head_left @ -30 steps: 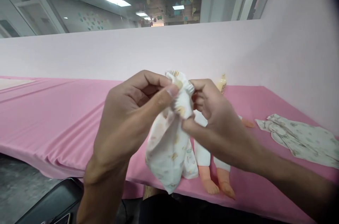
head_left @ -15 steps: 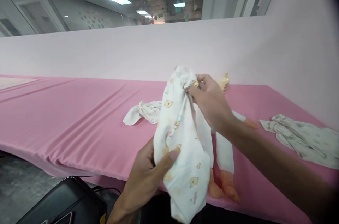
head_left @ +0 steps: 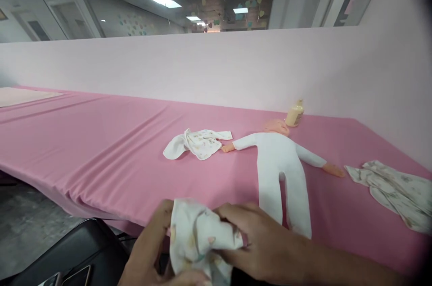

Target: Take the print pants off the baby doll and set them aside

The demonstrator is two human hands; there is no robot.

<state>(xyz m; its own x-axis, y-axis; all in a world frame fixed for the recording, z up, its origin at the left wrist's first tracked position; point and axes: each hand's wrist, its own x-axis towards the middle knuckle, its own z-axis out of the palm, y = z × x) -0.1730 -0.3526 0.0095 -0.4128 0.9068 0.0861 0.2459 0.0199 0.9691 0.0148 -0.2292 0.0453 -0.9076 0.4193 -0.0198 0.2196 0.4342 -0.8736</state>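
Printed garment (head_left: 197, 241) now lower, bunched between both gripping hands (head_left: 202, 250), doll (head_left: 280, 166) uncovered.

Printed garment (head_left: 197, 241): white cloth with small pastel motifs, bunched into a loose, crumpled wad at the near edge of the view. It is off the table, gripped on its left side by the left hand (head_left: 151, 254) and on its right by the right hand (head_left: 259, 243).
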